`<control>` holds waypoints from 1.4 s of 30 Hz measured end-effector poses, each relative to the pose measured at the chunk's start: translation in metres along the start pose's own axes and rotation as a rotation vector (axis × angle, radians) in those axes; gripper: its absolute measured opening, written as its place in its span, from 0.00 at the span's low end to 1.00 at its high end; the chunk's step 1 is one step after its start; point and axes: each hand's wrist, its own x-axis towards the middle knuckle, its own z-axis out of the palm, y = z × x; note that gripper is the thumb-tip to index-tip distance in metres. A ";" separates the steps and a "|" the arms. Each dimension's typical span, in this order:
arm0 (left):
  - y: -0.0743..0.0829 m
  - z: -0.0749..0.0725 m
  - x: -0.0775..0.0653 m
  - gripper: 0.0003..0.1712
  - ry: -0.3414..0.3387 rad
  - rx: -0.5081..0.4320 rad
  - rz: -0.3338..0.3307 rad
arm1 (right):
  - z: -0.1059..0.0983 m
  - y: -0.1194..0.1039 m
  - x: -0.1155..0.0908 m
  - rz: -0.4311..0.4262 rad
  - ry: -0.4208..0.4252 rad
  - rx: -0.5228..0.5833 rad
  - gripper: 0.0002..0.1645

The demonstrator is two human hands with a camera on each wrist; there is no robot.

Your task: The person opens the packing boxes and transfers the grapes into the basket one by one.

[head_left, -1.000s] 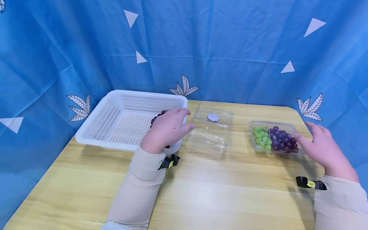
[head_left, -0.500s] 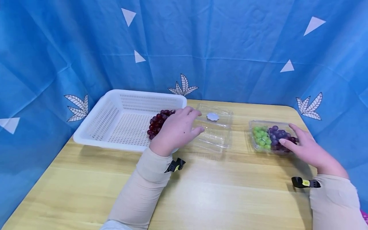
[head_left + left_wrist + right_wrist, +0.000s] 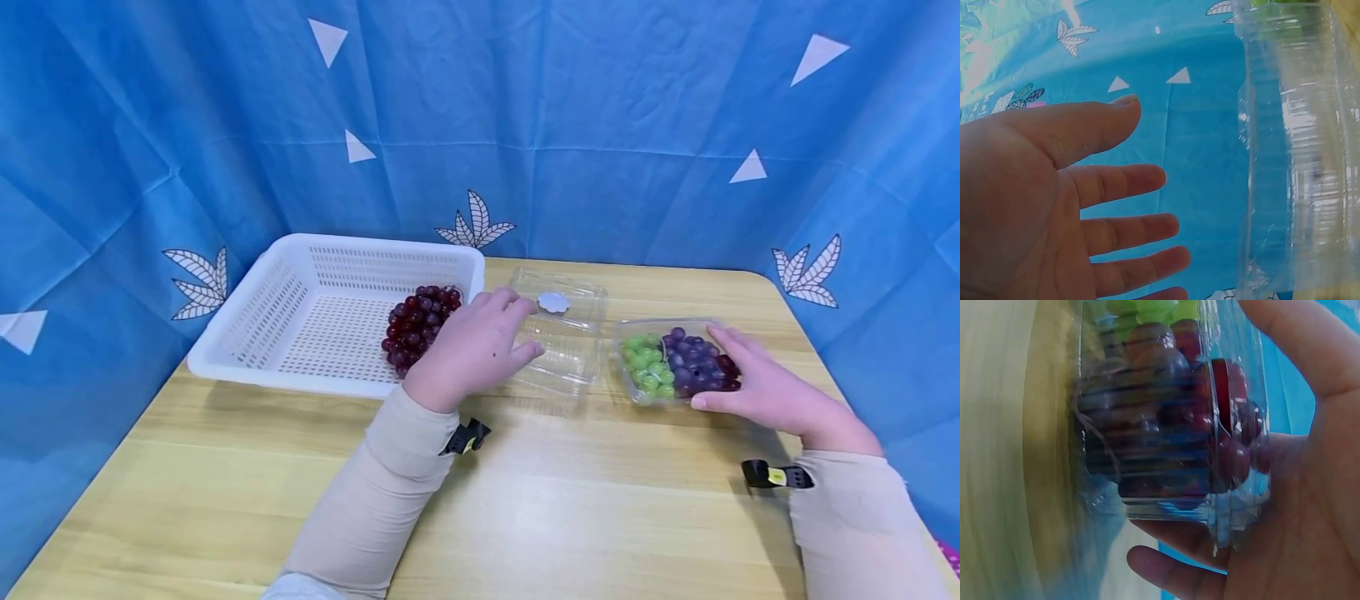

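Observation:
My right hand (image 3: 765, 387) grips the right end of a clear plastic box (image 3: 654, 322), thumb along the front side and fingers at the back. Inside lie green grapes (image 3: 647, 365) on the left, then dark purple grapes (image 3: 693, 364), with red ones at the right end. In the right wrist view the box wall (image 3: 1166, 514) sits against the palm. My left hand (image 3: 480, 346) holds nothing; its fingers are spread and relaxed over the right edge of the white basket. Just beyond its fingertips lies an opened, empty clear clamshell (image 3: 558, 354), also seen in the left wrist view.
The white slotted basket (image 3: 247, 371) stands at the back left, with a bunch of red grapes (image 3: 422, 321) in its right end. A pale scalloped label (image 3: 553, 302) shows on the clamshell's lid. Behind the wooden table (image 3: 570, 517) hangs a blue curtain (image 3: 600, 108).
My right hand has come in from the right, taken hold of the grape box and moved it left. My left hand has drifted right, off the red grapes towards the empty clamshell.

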 end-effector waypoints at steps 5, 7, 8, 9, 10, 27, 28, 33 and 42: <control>0.007 0.006 0.003 0.34 -0.007 0.026 0.038 | 0.007 -0.019 0.003 0.021 -0.027 -0.030 0.70; 0.010 0.009 0.005 0.35 -0.011 0.034 0.054 | 0.009 -0.027 0.004 0.043 -0.025 -0.048 0.71; 0.013 0.011 0.007 0.35 -0.014 0.035 0.063 | 0.011 -0.030 0.004 0.053 -0.023 -0.057 0.71; 0.016 0.014 0.009 0.35 -0.017 0.035 0.072 | 0.012 -0.033 0.004 0.061 -0.021 -0.065 0.72; 0.019 0.017 0.011 0.35 -0.024 0.036 0.082 | 0.013 -0.035 0.004 0.071 -0.021 -0.073 0.72; 0.107 0.101 0.072 0.56 -0.115 0.099 0.091 | 0.035 -0.040 0.015 0.046 0.005 -0.078 0.68; 0.108 0.102 0.073 0.57 -0.117 0.096 0.082 | 0.034 -0.041 0.014 0.046 0.008 -0.077 0.67; 0.112 0.109 0.078 0.59 -0.080 0.103 0.085 | 0.028 -0.042 0.008 0.056 0.029 -0.071 0.64; 0.110 0.115 0.082 0.50 -0.026 0.154 0.105 | 0.025 -0.039 0.008 0.023 0.048 -0.083 0.64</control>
